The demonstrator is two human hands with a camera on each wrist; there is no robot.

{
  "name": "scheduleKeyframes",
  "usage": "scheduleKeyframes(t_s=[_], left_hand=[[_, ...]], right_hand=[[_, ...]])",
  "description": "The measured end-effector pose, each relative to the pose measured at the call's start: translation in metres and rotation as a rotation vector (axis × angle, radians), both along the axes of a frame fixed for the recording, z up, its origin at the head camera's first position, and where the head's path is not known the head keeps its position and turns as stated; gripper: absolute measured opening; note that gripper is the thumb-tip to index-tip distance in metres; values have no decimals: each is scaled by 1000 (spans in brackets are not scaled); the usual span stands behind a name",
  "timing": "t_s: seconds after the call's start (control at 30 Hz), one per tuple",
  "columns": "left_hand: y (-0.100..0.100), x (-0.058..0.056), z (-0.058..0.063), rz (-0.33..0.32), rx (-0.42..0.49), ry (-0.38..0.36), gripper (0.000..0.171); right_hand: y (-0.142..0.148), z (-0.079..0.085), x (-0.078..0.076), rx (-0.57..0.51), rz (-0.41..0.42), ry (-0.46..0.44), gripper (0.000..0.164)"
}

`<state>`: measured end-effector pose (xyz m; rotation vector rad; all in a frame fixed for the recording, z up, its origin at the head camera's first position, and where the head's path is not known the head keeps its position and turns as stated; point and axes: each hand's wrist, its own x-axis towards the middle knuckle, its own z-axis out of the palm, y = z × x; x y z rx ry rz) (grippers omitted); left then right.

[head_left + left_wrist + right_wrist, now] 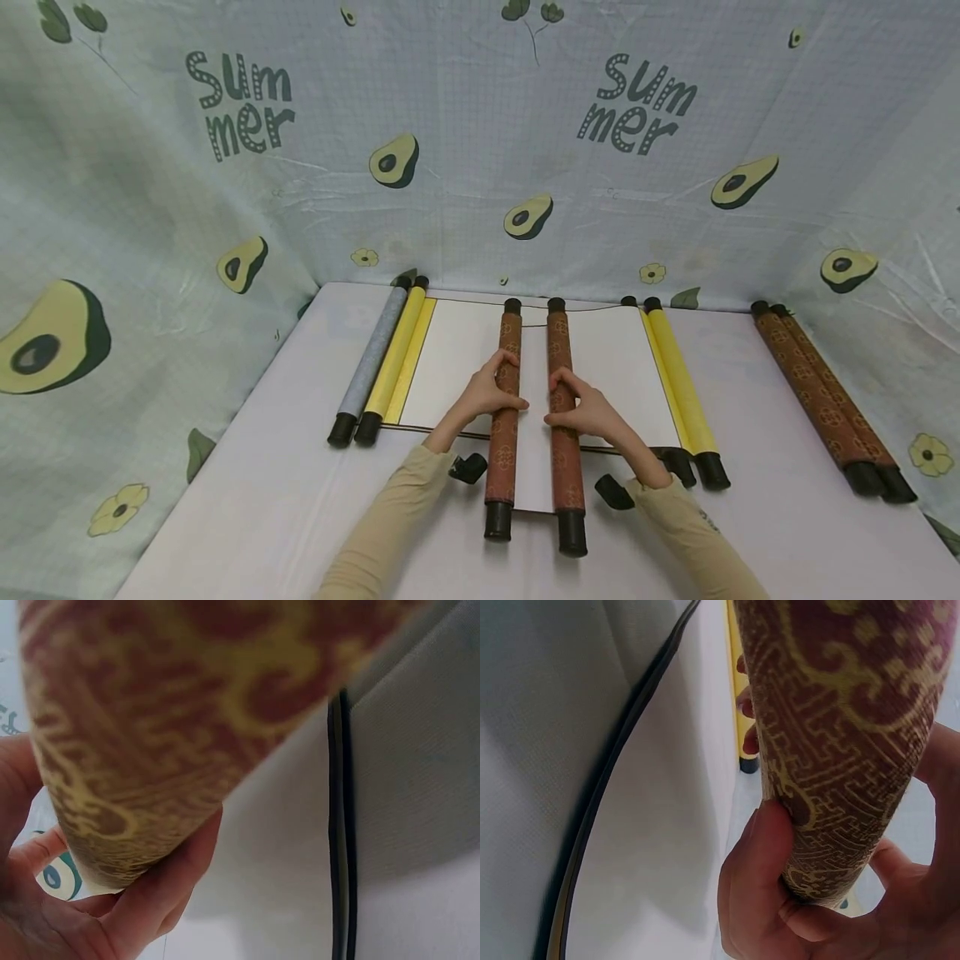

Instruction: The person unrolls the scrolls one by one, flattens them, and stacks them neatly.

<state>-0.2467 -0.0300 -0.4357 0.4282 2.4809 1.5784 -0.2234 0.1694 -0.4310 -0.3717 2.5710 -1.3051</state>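
Near the table's middle, my left hand (482, 395) grips the left roller (502, 454) of a brown patterned scroll with black end caps. The right hand (596, 413) grips the matching right roller (567, 475), its thumb and fingers curled round it. A narrow strip of white paper (534, 450) shows between the two rollers, which stand close to parallel. In the left wrist view the fingers (161, 900) wrap under the gold-patterned roll (142, 750). The right wrist view has the thumb (761, 855) against the other patterned roll (840, 750).
Behind and beneath lies a spread yellow-edged scroll with white paper (457, 358), its yellow rollers (397, 346) (682, 383) at either side. A grey-blue roller (375, 354) lies far left. Another pair of brown rolls (813, 392) lies at the table's right. A printed cloth (465, 108) hangs behind.
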Motion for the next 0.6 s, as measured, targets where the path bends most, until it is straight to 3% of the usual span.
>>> scheduleKeyframes(t_s=[0.33,0.6], left_hand=[[-6,-5,3,-36,-16,-76,44],[-7,-11,8,-56,-69,-53,26]], right_hand=[[7,2,-1,25,-10,40,25],[13,-1,-2,28,-32,34,16]])
